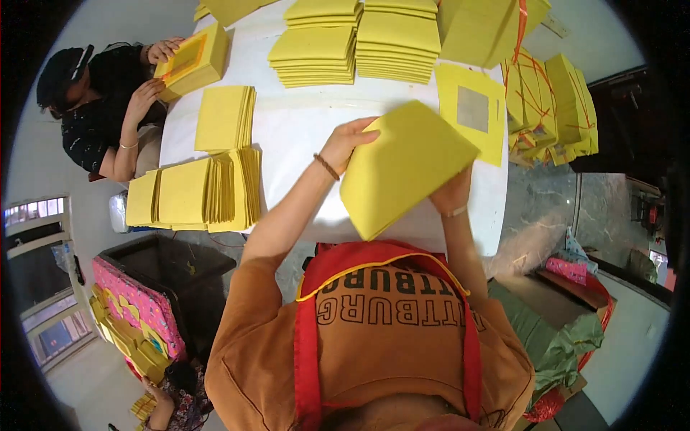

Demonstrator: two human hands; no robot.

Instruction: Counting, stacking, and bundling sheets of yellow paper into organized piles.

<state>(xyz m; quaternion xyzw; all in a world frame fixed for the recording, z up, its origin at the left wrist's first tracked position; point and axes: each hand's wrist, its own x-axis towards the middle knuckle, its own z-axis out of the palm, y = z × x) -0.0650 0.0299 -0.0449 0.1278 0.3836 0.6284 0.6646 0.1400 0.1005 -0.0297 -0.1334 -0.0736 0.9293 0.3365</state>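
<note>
A flat, folded yellow paper piece [410,165] is held tilted above the white table, in front of my chest. My left hand [352,144] grips its left edge, with the thumb on the upper face. The right hand [454,192] holds the lower right edge from beneath, its fingers mostly hidden behind the paper. Just beyond on the right lies a yellow sheet [494,100] with a grey rectangle in it. Stacks of folded yellow pieces [397,50] stand at the table's far side.
More yellow stacks [183,190] sit at the table's left edge. A co-worker [100,115] there handles a yellow box [198,65] with an orange-edged window. Yellow bundles tied with red string [550,104] stand on the right. Another person [172,402] is at lower left, near a pink-covered surface.
</note>
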